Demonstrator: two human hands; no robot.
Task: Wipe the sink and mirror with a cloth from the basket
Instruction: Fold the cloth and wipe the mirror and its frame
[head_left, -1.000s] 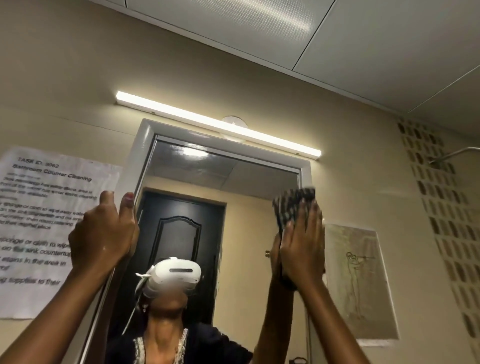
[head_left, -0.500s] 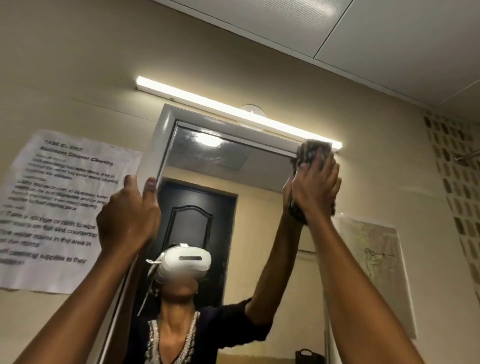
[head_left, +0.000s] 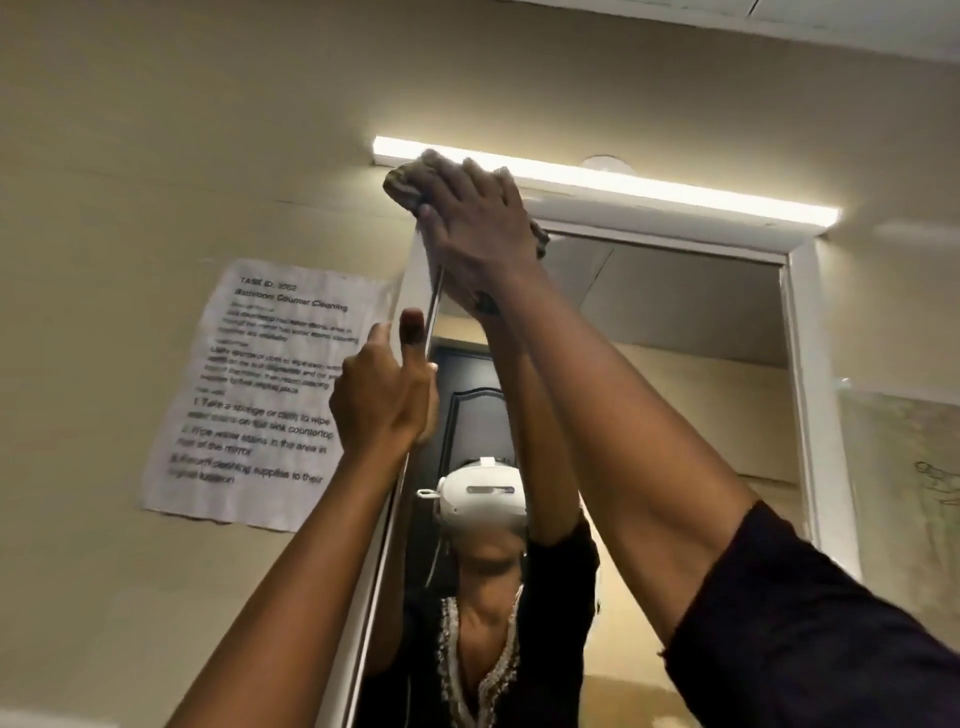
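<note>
While my right hand (head_left: 480, 236) presses the cloth (head_left: 408, 184) flat-fingered on the mirror's (head_left: 675, 332) top left corner, just under the light bar (head_left: 649, 189), my left hand (head_left: 387, 397) grips the mirror's left edge. Open glass lies to the right.

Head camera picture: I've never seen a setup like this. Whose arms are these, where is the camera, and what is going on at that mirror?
No robot here: a person wears a camera on the head, looking up at their own raised arms. The mirror shows that person's reflection with the white headset. The right hand presses a cloth against the mirror's top left corner, just under the lamp. The left hand grips the mirror's left edge. The paper taped to the wall carries cleaning instructions. No sink is in view.
</note>
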